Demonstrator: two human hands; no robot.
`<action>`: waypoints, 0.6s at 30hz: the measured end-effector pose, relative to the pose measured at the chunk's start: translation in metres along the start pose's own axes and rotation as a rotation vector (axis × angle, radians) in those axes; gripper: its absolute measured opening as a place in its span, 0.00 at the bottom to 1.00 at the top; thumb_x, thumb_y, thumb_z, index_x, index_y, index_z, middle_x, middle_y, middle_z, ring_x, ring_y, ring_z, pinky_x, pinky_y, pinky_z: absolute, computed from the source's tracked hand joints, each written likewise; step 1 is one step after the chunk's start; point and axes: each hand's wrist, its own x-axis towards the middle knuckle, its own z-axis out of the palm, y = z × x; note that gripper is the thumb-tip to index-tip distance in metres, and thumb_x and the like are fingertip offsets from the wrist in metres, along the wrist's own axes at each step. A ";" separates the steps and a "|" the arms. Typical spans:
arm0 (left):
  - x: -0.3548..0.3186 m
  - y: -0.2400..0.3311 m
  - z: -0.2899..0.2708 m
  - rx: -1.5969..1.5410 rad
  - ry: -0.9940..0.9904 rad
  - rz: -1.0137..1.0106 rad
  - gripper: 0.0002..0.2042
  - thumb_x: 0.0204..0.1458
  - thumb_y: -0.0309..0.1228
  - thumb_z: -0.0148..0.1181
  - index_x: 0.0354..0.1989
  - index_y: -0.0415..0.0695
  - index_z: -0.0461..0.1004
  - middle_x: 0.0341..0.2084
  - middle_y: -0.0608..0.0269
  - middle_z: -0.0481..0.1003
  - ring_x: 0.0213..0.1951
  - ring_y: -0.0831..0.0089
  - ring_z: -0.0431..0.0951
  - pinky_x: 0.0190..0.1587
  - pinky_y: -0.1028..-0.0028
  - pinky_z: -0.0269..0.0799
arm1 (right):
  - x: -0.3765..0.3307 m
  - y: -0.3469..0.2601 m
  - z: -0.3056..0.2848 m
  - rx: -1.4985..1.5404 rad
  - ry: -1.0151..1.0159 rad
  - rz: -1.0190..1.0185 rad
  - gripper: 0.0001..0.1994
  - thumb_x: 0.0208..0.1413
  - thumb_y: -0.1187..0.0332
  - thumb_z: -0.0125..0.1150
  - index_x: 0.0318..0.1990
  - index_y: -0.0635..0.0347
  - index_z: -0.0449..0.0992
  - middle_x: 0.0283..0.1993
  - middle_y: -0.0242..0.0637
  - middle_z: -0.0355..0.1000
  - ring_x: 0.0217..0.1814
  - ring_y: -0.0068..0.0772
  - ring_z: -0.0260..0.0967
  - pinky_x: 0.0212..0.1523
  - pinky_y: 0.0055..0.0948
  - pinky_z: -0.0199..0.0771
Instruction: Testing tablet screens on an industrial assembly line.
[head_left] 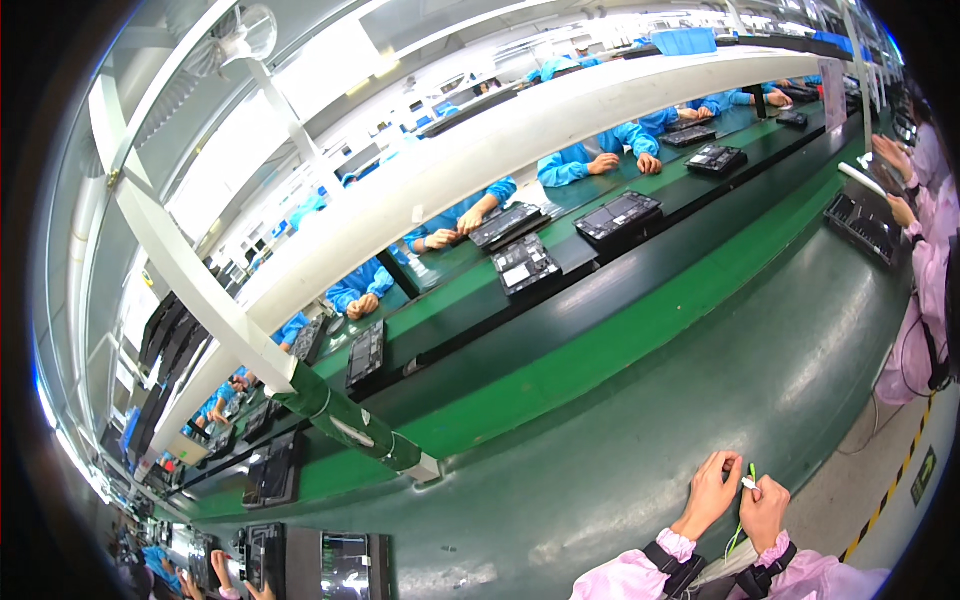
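My left hand (711,492) and my right hand (765,508) are close together above the near green bench (590,490), at the lower right. The right fingers are closed on a thin green cable (752,469), and a small white piece shows beside the fingertips. A yellow-green length of it hangs below, between my wrists. My left fingers curl inward toward the white piece; whether they pinch anything is hidden. Pink sleeves and black wristbands (676,567) cover both my wrists.
Opened black devices (618,214) line the dark conveyor beyond a bright green strip (560,370). A green-wrapped post (355,430) rises at left. Co-workers in blue sleeves (565,165) sit opposite. At right, a pink-sleeved person's hands are near a black casing (860,225). More dark panels (345,565) lie lower left.
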 end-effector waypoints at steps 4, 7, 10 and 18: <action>0.001 0.000 -0.004 0.002 -0.009 -0.023 0.06 0.51 0.26 0.56 0.34 0.37 0.71 0.28 0.55 0.73 0.29 0.66 0.76 0.33 0.72 0.71 | -0.001 0.000 0.004 0.023 -0.011 0.012 0.14 0.41 0.79 0.56 0.14 0.62 0.56 0.12 0.45 0.56 0.15 0.50 0.57 0.18 0.41 0.51; 0.001 -0.001 -0.008 -0.010 -0.010 -0.033 0.06 0.51 0.26 0.55 0.34 0.37 0.71 0.28 0.54 0.73 0.30 0.65 0.76 0.33 0.71 0.70 | -0.002 -0.002 0.009 0.023 -0.015 0.012 0.14 0.41 0.79 0.56 0.13 0.62 0.56 0.12 0.45 0.56 0.15 0.51 0.57 0.18 0.42 0.51; -0.001 -0.006 -0.014 -0.019 -0.015 -0.042 0.06 0.51 0.27 0.55 0.35 0.37 0.71 0.28 0.54 0.73 0.30 0.65 0.76 0.33 0.71 0.70 | -0.004 -0.005 0.014 0.019 -0.017 0.006 0.14 0.41 0.79 0.55 0.13 0.62 0.56 0.12 0.45 0.56 0.15 0.51 0.57 0.18 0.42 0.51; -0.005 -0.028 -0.029 -0.002 -0.014 -0.004 0.06 0.51 0.27 0.56 0.35 0.38 0.71 0.27 0.55 0.73 0.29 0.66 0.75 0.32 0.71 0.70 | -0.017 -0.013 0.037 0.025 0.002 -0.012 0.14 0.41 0.79 0.56 0.13 0.61 0.56 0.12 0.45 0.56 0.15 0.50 0.56 0.18 0.42 0.51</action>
